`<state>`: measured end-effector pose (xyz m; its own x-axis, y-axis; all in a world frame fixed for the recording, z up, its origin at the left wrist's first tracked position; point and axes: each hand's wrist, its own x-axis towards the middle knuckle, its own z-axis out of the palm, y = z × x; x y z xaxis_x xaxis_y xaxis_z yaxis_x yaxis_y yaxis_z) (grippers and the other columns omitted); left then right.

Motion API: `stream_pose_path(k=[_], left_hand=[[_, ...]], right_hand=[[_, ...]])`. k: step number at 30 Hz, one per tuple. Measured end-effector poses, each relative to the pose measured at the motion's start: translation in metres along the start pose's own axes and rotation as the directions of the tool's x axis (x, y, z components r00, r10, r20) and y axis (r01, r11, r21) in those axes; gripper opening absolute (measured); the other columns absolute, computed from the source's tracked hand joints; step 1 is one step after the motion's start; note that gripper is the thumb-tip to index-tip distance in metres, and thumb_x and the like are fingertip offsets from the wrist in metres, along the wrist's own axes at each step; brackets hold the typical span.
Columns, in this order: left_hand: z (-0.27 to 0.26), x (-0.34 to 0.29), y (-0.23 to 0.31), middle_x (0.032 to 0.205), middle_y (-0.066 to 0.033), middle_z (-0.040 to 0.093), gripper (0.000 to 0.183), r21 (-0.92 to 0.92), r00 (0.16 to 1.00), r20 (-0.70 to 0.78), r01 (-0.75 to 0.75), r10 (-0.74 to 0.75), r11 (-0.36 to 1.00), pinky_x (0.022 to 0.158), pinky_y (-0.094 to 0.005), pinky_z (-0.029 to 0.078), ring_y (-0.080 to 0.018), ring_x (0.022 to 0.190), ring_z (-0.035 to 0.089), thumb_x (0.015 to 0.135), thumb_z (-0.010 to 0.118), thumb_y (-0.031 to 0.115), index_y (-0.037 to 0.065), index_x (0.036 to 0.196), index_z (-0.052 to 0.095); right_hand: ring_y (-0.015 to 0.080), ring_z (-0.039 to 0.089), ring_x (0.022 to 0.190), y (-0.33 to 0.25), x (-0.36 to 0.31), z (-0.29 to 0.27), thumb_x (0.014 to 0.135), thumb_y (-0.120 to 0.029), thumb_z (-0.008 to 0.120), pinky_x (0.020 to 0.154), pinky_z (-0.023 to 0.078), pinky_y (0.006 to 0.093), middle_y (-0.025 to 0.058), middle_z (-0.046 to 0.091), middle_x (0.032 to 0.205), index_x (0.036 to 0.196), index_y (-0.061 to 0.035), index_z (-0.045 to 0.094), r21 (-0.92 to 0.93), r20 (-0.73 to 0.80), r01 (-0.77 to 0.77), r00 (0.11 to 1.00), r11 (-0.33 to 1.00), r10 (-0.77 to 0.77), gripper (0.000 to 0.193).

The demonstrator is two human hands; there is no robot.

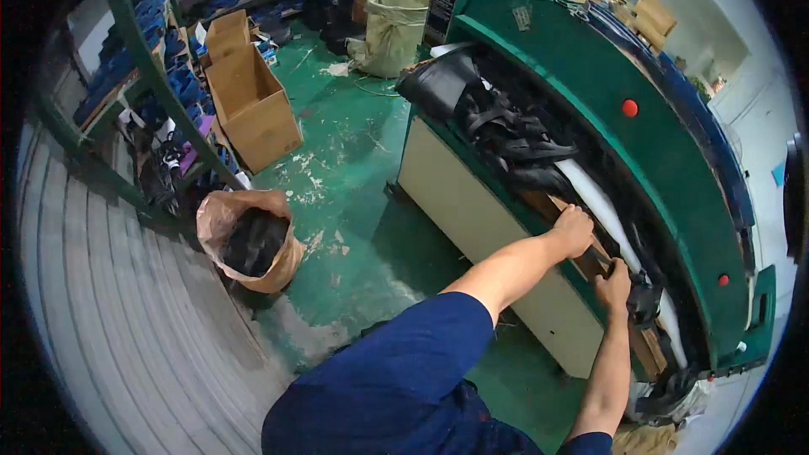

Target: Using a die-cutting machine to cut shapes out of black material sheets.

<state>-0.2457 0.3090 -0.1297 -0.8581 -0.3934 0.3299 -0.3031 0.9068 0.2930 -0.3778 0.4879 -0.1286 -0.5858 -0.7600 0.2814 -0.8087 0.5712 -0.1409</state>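
My left hand is closed at the near side of the green machine's bed, its fingers bent down over a long brown wooden strip. What it pinches, if anything, is hidden. Closer to me, my right hand curls its fingers at the same strip, around something small and dark that is not clear. A long white board lies just beyond both hands. Black strappy scraps are heaped on the bed's left part, and a black bundle sits right of my right hand.
The green machine's beam, with red buttons, spans above the bed. On the floor stand a paper sack holding black material, an open cardboard box and a pale sack. A green rack with blue pieces lines the left.
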Motion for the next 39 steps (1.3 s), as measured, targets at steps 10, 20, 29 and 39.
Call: stream_pose_path(k=[10,20,29,39], left_hand=[[-0.010,-0.029,-0.006,0.102,-0.0173,0.062,0.040,-0.069,0.978,-0.185,-0.111,0.096,0.991,0.097,-0.0443,0.039,-0.0325,0.105,0.054,0.087,0.066,0.037,-0.001,0.101,0.064],[-0.028,-0.040,0.004,0.102,-0.0182,0.061,0.042,-0.008,0.976,-0.197,-0.101,0.097,0.995,0.095,-0.0442,0.039,-0.0334,0.104,0.053,0.087,0.064,0.035,-0.004,0.104,0.064],[-0.050,-0.045,0.015,0.103,-0.0199,0.061,0.046,-0.059,0.996,-0.073,-0.061,0.056,0.996,0.093,-0.0454,0.041,-0.0344,0.104,0.054,0.085,0.067,0.035,-0.005,0.106,0.061],[-0.175,0.011,-0.171,0.106,-0.0182,0.068,0.033,-0.300,0.958,-0.211,-0.250,0.192,0.920,0.089,-0.0436,0.052,-0.0367,0.100,0.065,0.080,0.071,0.014,0.000,0.109,0.063]], right_hand=[[0.0372,0.060,0.099,-0.022,-0.020,-0.019,0.069,-0.009,0.071,0.089,0.046,0.0468,0.0180,0.062,0.102,0.113,-0.0011,0.058,-0.005,-0.109,0.115,0.987,0.993,-0.115,0.046],[0.0360,0.056,0.105,-0.029,-0.028,-0.040,0.069,-0.010,0.069,0.094,0.042,0.0470,0.0174,0.058,0.106,0.117,-0.0016,0.054,0.004,-0.095,0.181,0.979,0.983,-0.180,0.050],[0.0369,0.055,0.108,-0.029,-0.030,-0.052,0.071,-0.008,0.069,0.100,0.040,0.0473,0.0186,0.059,0.112,0.121,-0.0001,0.053,0.054,-0.001,0.186,0.982,0.981,-0.187,0.053],[0.0350,0.060,0.118,-0.069,0.053,-0.144,0.079,-0.013,0.073,0.102,0.045,0.0397,0.0223,0.061,0.126,0.132,0.0029,0.054,0.288,0.282,-0.076,0.959,0.955,-0.008,0.058]])
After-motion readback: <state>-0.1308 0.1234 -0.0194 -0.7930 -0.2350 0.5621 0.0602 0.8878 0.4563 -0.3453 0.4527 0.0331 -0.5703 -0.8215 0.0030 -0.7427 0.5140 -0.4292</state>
